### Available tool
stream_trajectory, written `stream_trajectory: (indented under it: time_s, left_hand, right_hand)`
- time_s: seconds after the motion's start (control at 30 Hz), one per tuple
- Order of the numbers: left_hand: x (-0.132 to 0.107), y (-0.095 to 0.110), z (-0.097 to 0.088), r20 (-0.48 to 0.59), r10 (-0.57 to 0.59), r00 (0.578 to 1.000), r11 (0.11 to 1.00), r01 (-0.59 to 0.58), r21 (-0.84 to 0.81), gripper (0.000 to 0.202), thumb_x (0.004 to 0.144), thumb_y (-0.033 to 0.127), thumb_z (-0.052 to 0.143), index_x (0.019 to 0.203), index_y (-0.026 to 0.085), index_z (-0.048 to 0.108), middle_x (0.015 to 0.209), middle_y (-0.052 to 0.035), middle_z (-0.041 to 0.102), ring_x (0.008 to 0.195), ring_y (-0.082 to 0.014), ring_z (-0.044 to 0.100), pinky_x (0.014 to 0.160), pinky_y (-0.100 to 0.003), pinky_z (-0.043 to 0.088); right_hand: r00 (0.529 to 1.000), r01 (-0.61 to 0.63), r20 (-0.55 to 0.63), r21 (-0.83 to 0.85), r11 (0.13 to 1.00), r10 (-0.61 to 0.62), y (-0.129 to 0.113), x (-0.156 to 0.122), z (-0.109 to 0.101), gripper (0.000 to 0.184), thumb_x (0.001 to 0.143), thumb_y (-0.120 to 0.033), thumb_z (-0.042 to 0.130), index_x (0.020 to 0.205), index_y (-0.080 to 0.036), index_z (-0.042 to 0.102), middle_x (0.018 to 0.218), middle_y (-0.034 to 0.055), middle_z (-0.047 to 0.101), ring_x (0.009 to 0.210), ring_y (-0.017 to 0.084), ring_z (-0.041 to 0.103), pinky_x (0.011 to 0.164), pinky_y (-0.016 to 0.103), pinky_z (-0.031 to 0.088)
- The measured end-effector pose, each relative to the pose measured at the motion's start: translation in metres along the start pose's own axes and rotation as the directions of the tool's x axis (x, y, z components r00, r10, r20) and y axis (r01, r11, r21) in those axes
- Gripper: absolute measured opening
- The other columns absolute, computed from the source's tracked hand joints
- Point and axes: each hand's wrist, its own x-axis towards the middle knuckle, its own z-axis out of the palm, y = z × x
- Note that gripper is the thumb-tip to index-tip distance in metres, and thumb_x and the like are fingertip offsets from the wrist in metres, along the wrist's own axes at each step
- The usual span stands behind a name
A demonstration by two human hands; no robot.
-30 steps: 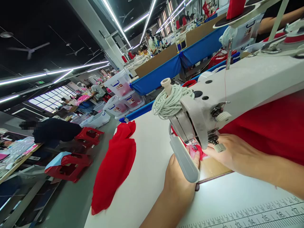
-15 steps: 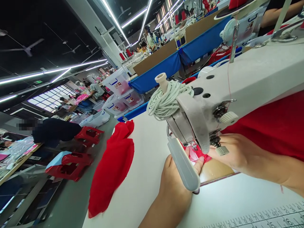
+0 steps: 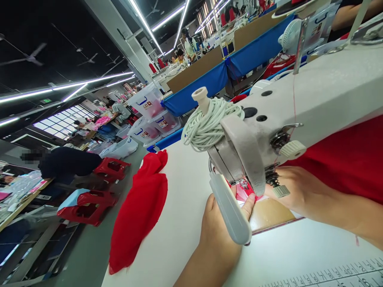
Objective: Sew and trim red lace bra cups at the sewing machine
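A white sewing machine (image 3: 314,95) fills the upper right, with a coil of white cord (image 3: 209,125) wound on its head. Under the needle lies a small piece of red fabric (image 3: 243,194). My left hand (image 3: 218,235) rests on the table below the machine's grey lamp arm (image 3: 230,209), fingertips pressing the red piece. My right hand (image 3: 296,191) comes in from the right, fingers closed on the same piece just behind the presser foot. More red cloth (image 3: 350,159) lies under the machine arm.
A loose red garment (image 3: 139,211) hangs over the table's left edge. A ruler (image 3: 329,277) is printed along the near edge. Red plastic stools (image 3: 89,205), clear storage bins (image 3: 149,105) and other workers at tables fill the floor to the left and behind.
The view has shifted slightly, so the machine head looks closer. Both hands stay at the needle with the red piece, the left fingers edging a little toward it.
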Motion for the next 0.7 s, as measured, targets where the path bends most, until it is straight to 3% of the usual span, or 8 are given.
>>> stream_trajectory:
  time_s: [0.2, 0.43, 0.57, 0.7]
  left_hand:
    - [0.002, 0.013, -0.025, 0.136, 0.052, 0.989, 0.998, -0.055, 0.018, 0.043, 0.088, 0.043, 0.055, 0.130, 0.037, 0.057, 0.130, -0.0065, 0.059, 0.119, -0.0290, 0.051, 0.100, -0.046, 0.046]
    - [0.006, 0.005, -0.006, 0.067, 0.031, 0.997, 0.998, -0.034, 0.046, 0.033, 0.085, 0.045, 0.057, 0.115, 0.035, 0.066, 0.110, -0.0077, 0.066, 0.109, -0.0301, 0.055, 0.090, -0.045, 0.051]
    - [0.010, 0.005, -0.016, 0.097, 0.144, 0.985, 0.986, -0.152, 0.070, 0.039, 0.086, 0.044, 0.056, 0.123, 0.033, 0.062, 0.118, -0.0076, 0.065, 0.116, -0.0316, 0.053, 0.098, -0.047, 0.047]
    - [0.018, 0.004, -0.035, 0.218, 0.295, 0.930, 0.938, -0.325, 0.118, 0.042, 0.091, 0.045, 0.050, 0.131, 0.035, 0.057, 0.126, -0.0060, 0.062, 0.116, -0.0300, 0.056, 0.097, -0.043, 0.049]
  right_hand:
    - [0.995, 0.058, -0.082, 0.025, 0.998, -0.056, -0.004, 0.005, -0.007, 0.031, 0.070, 0.001, 0.037, 0.054, -0.022, 0.024, 0.048, -0.0040, 0.033, 0.042, 0.011, 0.030, 0.037, 0.022, 0.025]
    - [0.990, 0.095, -0.099, -0.022, 0.995, -0.097, -0.001, 0.001, -0.003, 0.031, 0.067, 0.005, 0.036, 0.053, -0.022, 0.029, 0.049, -0.0039, 0.033, 0.045, 0.012, 0.029, 0.040, 0.024, 0.023]
    - [0.988, 0.128, -0.084, -0.037, 0.991, -0.131, 0.001, -0.003, 0.001, 0.031, 0.067, 0.007, 0.036, 0.052, -0.020, 0.036, 0.051, -0.0027, 0.037, 0.048, 0.013, 0.030, 0.043, 0.026, 0.020]
    - [0.988, 0.129, -0.084, -0.030, 0.991, -0.131, 0.002, -0.007, 0.004, 0.036, 0.074, 0.007, 0.036, 0.052, -0.020, 0.041, 0.053, -0.0013, 0.041, 0.049, 0.014, 0.031, 0.043, 0.028, 0.021]
